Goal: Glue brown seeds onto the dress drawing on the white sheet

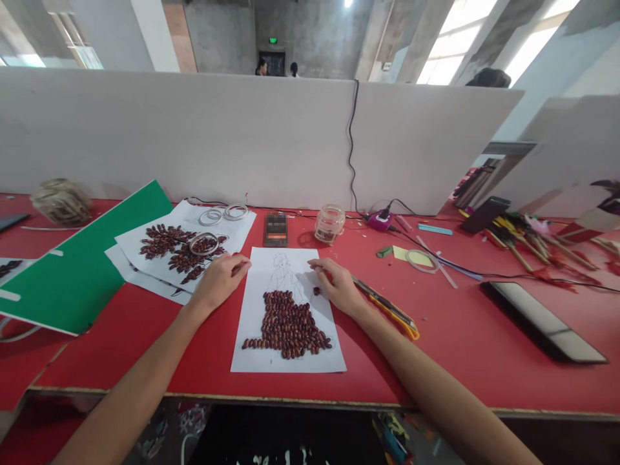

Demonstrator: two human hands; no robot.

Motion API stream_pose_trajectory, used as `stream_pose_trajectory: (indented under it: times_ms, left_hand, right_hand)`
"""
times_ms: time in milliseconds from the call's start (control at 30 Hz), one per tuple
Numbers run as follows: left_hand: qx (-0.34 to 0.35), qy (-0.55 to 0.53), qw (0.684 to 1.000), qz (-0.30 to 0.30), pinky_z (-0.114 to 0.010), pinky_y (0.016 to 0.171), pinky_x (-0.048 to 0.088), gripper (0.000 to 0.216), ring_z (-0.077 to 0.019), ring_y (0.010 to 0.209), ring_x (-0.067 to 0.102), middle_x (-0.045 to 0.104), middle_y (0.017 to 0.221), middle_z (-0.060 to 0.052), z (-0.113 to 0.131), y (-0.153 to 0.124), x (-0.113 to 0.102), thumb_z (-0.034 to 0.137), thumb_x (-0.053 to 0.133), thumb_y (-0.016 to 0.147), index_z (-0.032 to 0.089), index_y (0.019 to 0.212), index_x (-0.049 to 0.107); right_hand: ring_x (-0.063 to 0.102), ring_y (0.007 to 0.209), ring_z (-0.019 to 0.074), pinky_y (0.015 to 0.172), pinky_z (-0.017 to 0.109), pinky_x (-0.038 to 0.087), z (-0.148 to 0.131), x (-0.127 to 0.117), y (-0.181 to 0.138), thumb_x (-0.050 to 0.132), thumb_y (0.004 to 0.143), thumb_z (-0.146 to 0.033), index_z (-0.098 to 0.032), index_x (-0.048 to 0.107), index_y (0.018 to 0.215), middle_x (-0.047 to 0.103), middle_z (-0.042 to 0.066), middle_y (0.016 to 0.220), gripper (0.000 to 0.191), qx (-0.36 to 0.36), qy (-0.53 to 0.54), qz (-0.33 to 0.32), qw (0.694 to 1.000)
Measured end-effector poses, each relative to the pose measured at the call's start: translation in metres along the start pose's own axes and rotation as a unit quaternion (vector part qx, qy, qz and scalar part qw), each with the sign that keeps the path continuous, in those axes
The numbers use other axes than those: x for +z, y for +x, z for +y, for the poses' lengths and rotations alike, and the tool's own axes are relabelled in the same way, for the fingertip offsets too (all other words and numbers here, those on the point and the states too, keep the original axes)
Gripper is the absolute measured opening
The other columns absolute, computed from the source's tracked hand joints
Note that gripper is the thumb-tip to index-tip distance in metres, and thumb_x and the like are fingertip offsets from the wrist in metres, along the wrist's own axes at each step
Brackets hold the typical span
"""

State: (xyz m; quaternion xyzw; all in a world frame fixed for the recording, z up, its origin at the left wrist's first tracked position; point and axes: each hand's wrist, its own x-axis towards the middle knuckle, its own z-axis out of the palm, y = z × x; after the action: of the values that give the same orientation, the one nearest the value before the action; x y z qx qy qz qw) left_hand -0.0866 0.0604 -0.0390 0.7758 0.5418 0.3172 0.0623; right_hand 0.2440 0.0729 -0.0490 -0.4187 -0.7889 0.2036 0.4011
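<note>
A white sheet of paper (285,363) lies in front of me, with a line drawing of a figure (283,271) on it. Rows of dark red beans (290,323) cover the drawing's lower part like a skirt. My left hand (220,279) rests at the sheet's upper left edge, its fingers loosely bent and a little apart. On the upper right edge lies my right hand (336,282), fingers slightly spread, and I see nothing held in it. Just below its fingertips sits a loose dark bean or two (317,291). Both palms are hidden.
Left are bean-covered sheets (167,248), a tape roll (204,244) and a green board (92,261). A phone (276,230) and glass jar (330,224) stand behind the sheet. Right are a yellow utility knife (392,311), a purple power socket (380,220) and a dark tablet-like slab (545,321).
</note>
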Motion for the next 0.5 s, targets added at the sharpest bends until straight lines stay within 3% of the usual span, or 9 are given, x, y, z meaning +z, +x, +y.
stream_pose_trajectory:
  times_ms: [267, 400, 500]
  left_hand:
    - [-0.004, -0.008, 1.000, 0.001, -0.035, 0.083, 0.051, 0.029, -0.0222, 0.082, 0.064, 0.071, 0.089, -0.005, -0.005, 0.004, -0.009, 0.042, 0.053, 0.100, 0.022, 0.102, 0.073]
    - [-0.057, 0.119, 0.989, 0.071, -0.041, 0.096, 0.049, 0.030, -0.0292, 0.106, 0.063, 0.071, 0.111, -0.011, -0.025, 0.007, -0.019, 0.032, 0.045, 0.101, 0.020, 0.108, 0.072]
    - [-0.126, 0.219, 0.966, 0.046, -0.047, 0.098, 0.049, 0.034, -0.0352, 0.116, 0.059, 0.067, 0.128, -0.014, -0.044, 0.008, -0.027, 0.027, 0.047, 0.098, 0.018, 0.119, 0.071]
  right_hand:
    - [0.070, 0.105, 0.0246, 0.094, 0.040, 0.055, -0.002, 0.001, -0.002, 0.043, 0.104, -0.026, -0.022, 0.067, 0.118, 0.073, 0.010, 0.111, 0.028, -0.017, -0.015, -0.019, 1.000]
    - [0.062, 0.127, 0.0264, 0.107, 0.044, 0.051, -0.007, 0.003, -0.012, 0.042, 0.105, -0.027, -0.023, 0.060, 0.136, 0.067, 0.012, 0.135, 0.036, -0.037, -0.063, -0.085, 0.994]
    - [0.045, 0.147, 0.0280, 0.120, 0.050, 0.040, -0.008, 0.009, -0.016, 0.039, 0.108, -0.032, -0.020, 0.050, 0.151, 0.051, 0.013, 0.156, 0.046, -0.054, -0.130, -0.162, 0.977]
